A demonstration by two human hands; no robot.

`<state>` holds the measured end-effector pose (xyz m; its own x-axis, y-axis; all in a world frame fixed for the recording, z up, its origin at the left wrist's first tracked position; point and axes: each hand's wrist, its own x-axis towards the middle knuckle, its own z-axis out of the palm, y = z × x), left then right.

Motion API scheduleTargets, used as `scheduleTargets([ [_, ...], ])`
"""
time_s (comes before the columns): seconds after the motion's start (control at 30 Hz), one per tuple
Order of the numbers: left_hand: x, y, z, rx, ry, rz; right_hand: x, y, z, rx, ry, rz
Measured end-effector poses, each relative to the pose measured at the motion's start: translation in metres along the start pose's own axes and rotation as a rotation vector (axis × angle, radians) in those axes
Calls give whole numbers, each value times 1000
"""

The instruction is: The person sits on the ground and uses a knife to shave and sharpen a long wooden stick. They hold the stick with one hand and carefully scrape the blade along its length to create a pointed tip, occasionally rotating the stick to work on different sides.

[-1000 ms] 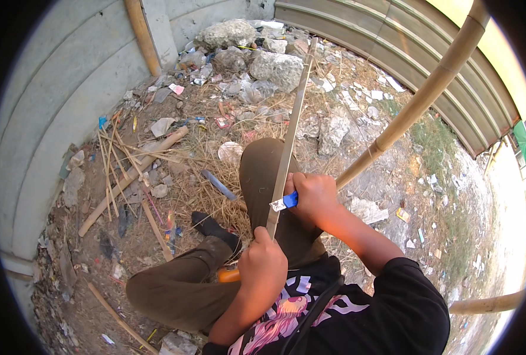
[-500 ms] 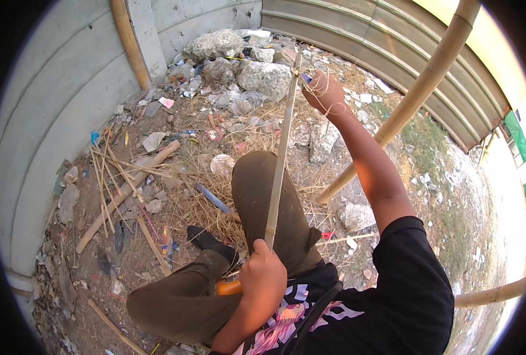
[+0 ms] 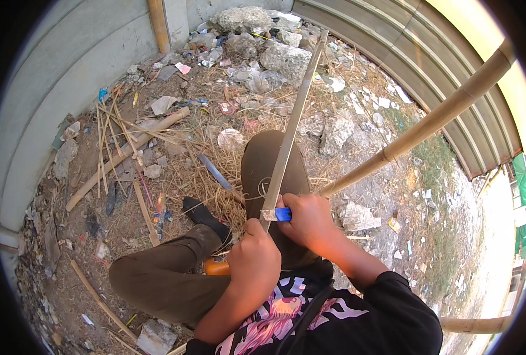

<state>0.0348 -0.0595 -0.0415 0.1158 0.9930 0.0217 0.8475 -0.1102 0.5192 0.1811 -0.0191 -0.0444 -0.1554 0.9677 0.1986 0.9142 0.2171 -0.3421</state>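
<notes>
A long, flat bamboo strip slants up and away over my bent knee. Its near end is gripped in my closed left hand. Just above that fist, my right hand is closed round a small blue-handled tool, pressed against the strip. The tool's working edge is too small to make out. Beside my knee on the straw lies a large knife with a grey blade. Something with an orange rounded end shows partly under my left forearm.
Thin split sticks lie across a thick bamboo pole at left. A slanting bamboo post stands close on the right. Rocks and litter lie ahead, near a concrete wall and a ribbed metal fence.
My right hand has come down the strip from its far end to just above my left hand. The curled shavings around my right fingers no longer show. The view has shifted slightly.
</notes>
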Motion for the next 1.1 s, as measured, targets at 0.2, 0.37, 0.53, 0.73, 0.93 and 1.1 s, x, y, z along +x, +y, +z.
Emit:
scheduleTargets([
  [0.2,-5,1,-4,-106,-54,-10,-1,5,12,-39,138,-43],
  [0.37,-4,0,-7,-283,-71,4,8,8,20,44,255,-48],
  [0.53,-4,-1,-9,-327,-89,-37,26,4,15,-14,229,41],
  [0.73,-5,3,-3,-276,-153,-44,73,42,-23,22,155,187],
  [0.93,-8,6,5,-136,-146,29,53,59,-16,-159,113,204],
  [1.1,-11,12,3,-134,-172,27,75,77,-29,-130,219,159],
])
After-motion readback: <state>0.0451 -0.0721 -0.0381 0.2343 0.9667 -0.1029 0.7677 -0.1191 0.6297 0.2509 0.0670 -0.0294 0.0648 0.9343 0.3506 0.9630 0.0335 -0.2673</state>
